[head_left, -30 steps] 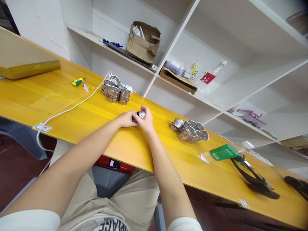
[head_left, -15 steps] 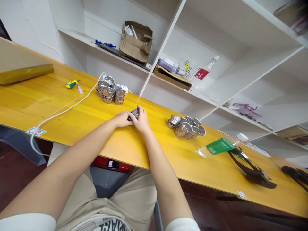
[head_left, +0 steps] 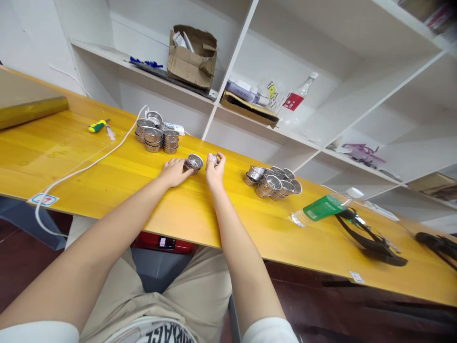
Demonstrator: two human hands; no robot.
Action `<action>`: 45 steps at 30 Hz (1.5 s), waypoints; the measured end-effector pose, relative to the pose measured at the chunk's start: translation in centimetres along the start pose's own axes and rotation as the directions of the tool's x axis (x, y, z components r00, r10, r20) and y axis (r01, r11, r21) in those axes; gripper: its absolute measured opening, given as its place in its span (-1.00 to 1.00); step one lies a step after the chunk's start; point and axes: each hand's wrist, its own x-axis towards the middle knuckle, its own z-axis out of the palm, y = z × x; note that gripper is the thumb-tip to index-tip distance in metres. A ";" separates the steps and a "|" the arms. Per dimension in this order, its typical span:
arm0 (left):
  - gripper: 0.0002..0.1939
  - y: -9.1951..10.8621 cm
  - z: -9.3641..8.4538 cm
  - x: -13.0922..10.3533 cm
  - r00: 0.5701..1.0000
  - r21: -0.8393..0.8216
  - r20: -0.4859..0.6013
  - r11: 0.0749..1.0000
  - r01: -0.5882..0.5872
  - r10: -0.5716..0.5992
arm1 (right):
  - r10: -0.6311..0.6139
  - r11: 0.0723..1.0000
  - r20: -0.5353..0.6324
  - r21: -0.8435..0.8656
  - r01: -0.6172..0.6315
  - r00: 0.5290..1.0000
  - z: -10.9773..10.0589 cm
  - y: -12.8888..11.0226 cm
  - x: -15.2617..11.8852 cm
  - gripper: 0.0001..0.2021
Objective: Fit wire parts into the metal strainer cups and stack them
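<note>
— What occupies the two hands at the yellow table (head_left: 185, 209)?
— The left hand (head_left: 173, 173) curls its thumb and fingers around a perforated metal cup (head_left: 194, 163), open mouth upward. Just beside it, the right hand (head_left: 215, 172) grips a second cup (head_left: 214, 160) between thumb and fingers, partly hiding it.
— And around them?
— Stacked cups (head_left: 153, 139) stand beyond the left hand, near a white cable (head_left: 95, 164); another cluster (head_left: 274, 183) sits right of the right hand, with a green-labelled bottle (head_left: 323, 207) farther along.
</note>
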 end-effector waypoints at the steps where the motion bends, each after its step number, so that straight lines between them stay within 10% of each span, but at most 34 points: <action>1: -0.36 -0.1 0.0 0.0 0.999 0.004 -0.025 1.000 0.027 -0.027 | 0.042 0.999 -0.007 0.008 -0.042 0.999 -0.1 -0.1 -0.1 -0.33; 5: -0.49 -0.5 -0.6 0.1 0.968 -0.105 -0.225 0.990 0.091 -0.113 | 0.194 0.981 -0.102 0.024 -0.192 0.976 -0.3 -1.4 -0.9 -0.26; 9: -0.66 -0.6 -1.0 0.3 0.931 -0.418 -0.343 0.908 -0.037 -0.120 | 0.010 0.999 -0.079 -0.032 -0.012 0.997 -0.6 -3.3 -1.8 -0.17; 16: -0.45 1.3 -0.1 0.9 0.980 -0.927 -0.186 0.342 -0.153 -0.066 | -0.270 0.961 0.071 -0.047 0.273 0.960 0.5 -5.5 -3.0 -0.39; 22: -0.43 1.5 0.0 0.8 0.991 -0.993 0.119 -0.006 0.119 -0.063 | -0.333 0.940 0.092 0.115 0.322 0.939 0.6 -4.6 -3.1 -0.38; 26: -0.45 1.3 0.2 0.8 0.981 -0.980 0.186 0.058 0.189 -0.052 | -0.195 0.973 0.057 0.135 0.186 0.979 0.5 -4.0 -3.0 -0.52; 33: -0.50 1.3 -0.2 0.9 0.990 -0.959 -0.089 0.278 -0.055 -0.111 | -0.032 0.994 -0.091 0.097 0.040 0.995 0.1 -5.7 -2.9 -0.84; 38: -0.52 1.0 -0.6 0.6 0.984 -0.888 -0.169 0.442 -0.128 -0.053 | 0.265 0.793 0.204 0.510 -0.333 0.942 0.7 -6.5 -2.7 -0.79; 45: -0.56 0.7 -0.4 0.3 0.976 -0.791 -0.217 0.581 -0.193 0.028 | 0.306 0.493 0.477 0.661 -0.566 0.824 0.4 -7.1 -2.7 -0.50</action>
